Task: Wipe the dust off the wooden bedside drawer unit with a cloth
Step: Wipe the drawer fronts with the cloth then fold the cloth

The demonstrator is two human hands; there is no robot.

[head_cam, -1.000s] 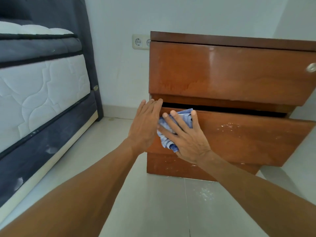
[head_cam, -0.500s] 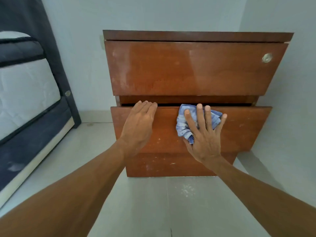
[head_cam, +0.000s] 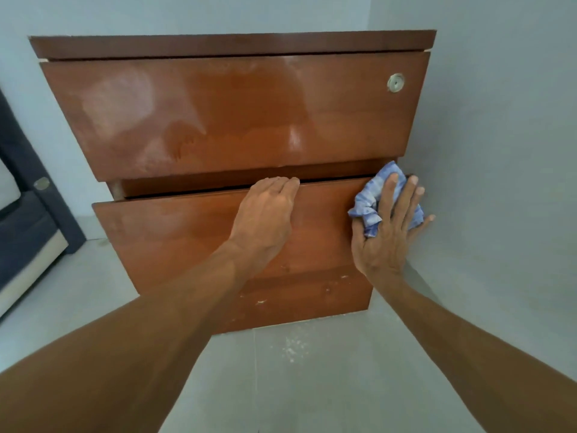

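Observation:
The wooden bedside drawer unit point(head_cam: 231, 114) stands against the wall, with a glossy, dust-smeared upper drawer front and a lower drawer point(head_cam: 175, 232) pulled slightly out. My left hand point(head_cam: 265, 220) rests flat on the lower drawer front, fingertips at its top edge. My right hand point(head_cam: 387, 226) presses a crumpled blue cloth point(head_cam: 368, 201) with straight, spread fingers against the right end of that drawer front, at its top corner beside the wall.
A round metal lock point(head_cam: 396, 82) sits at the upper drawer's right. The grey wall point(head_cam: 499, 151) runs close along the unit's right side. A dark bed frame point(head_cam: 28, 214) stands at the left. Dust specks point(head_cam: 292, 348) lie on the tiled floor below the unit.
My right hand slid the cloth rightward along the lower drawer front, from its left part to its right end. My left hand shifted right along the top edge. The view swung right.

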